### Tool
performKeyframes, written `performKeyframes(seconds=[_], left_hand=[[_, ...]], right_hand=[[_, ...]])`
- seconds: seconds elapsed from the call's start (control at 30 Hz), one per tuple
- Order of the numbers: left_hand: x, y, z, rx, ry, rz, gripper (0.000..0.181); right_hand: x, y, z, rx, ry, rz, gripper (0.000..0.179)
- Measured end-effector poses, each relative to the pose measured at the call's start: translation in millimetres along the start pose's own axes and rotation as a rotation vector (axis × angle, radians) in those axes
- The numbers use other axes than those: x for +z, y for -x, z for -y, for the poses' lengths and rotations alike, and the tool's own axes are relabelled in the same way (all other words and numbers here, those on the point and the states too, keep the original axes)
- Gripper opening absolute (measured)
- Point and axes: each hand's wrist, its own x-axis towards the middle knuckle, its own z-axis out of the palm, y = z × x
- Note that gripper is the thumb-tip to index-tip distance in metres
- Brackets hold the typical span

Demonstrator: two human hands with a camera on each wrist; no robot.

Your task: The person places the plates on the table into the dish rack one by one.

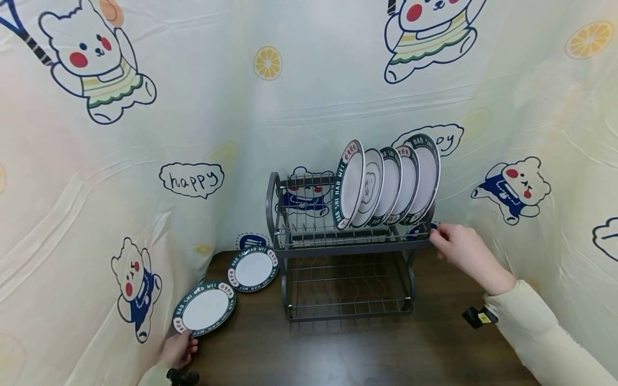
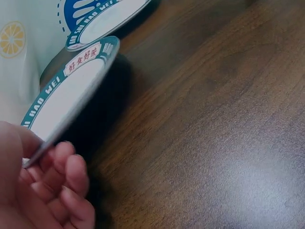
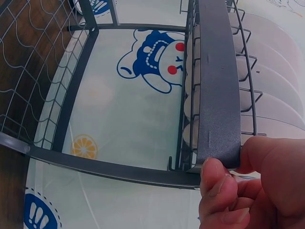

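Observation:
My left hand (image 1: 178,349) pinches the near rim of a white plate (image 1: 206,308) with a green lettered border, thumb on top and fingers beneath. In the left wrist view that plate (image 2: 71,90) tilts above the table, casting a dark shadow. Behind it lies a second plate (image 1: 253,269) of the same pattern, beside the rack. My right hand (image 1: 451,241) grips the front right corner of the grey two-tier dish rack (image 1: 352,249). The right wrist view shows thumb and fingers around the end of the rack's front bar (image 3: 219,86). Several plates (image 1: 350,185) stand upright on the upper tier's right side.
The rack's lower tier (image 1: 347,287) is a wire shelf near the brown wooden table (image 1: 338,348). A patterned cloth (image 1: 309,80) with bears and oranges hangs behind and along both sides. Dark wrist straps (image 1: 480,317) sit over pale sleeves.

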Motion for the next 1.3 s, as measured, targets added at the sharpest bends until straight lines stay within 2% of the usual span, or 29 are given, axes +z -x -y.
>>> performKeyframes(seconds=[0.2,0.33,0.63,1.0,1.2,1.3], left_hand=[[5.6,-2.4,-3.4,0.052,0.028,-0.099,0.035],[8.4,0.1,-8.1,0.081,0.036,-0.130,0.033],[8.9,7.8,-17.2,0.164,0.108,-0.154,0.033],[5.8,13.6,-21.6,0.212,0.102,-0.176,0.033],[4.6,16.0,-23.2,0.218,0.137,-0.180,0.033],[5.6,17.8,-26.2,0.236,0.153,-0.158,0.031]], right_hand=[[1.2,0.2,-1.1,-0.002,0.004,-0.010,0.036],[1.6,0.1,-1.4,-0.002,0.003,-0.011,0.036],[2.4,-0.3,-0.4,-0.017,-0.008,-0.024,0.035],[4.0,-0.3,-0.5,-0.024,-0.013,-0.039,0.036],[3.3,0.1,-1.4,-0.020,-0.018,-0.037,0.036],[3.1,-0.1,-2.6,-0.021,-0.014,-0.040,0.036]])
